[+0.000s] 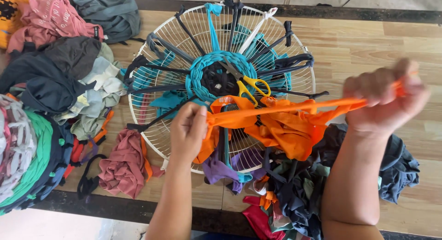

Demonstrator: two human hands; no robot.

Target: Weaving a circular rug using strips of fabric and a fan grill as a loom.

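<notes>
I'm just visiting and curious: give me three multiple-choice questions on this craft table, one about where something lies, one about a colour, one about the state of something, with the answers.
1. Where do the scissors lie?
A. On the round wire frame, by the woven centre
B. On the pile of clothes at the left
C. In the right hand

2. What colour is the cloth strip held between the hands?
A. Teal
B. Orange
C. Purple

3. How is that strip?
A. Lying loose on the table
B. Pulled taut between both hands
C. Rolled into a ball

Answers:
1 A: the yellow-handled scissors rest on the wire frame.
2 B: the strip is orange.
3 B: the left hand and the right hand each keep a closed grip on it, and it runs straight.
</notes>
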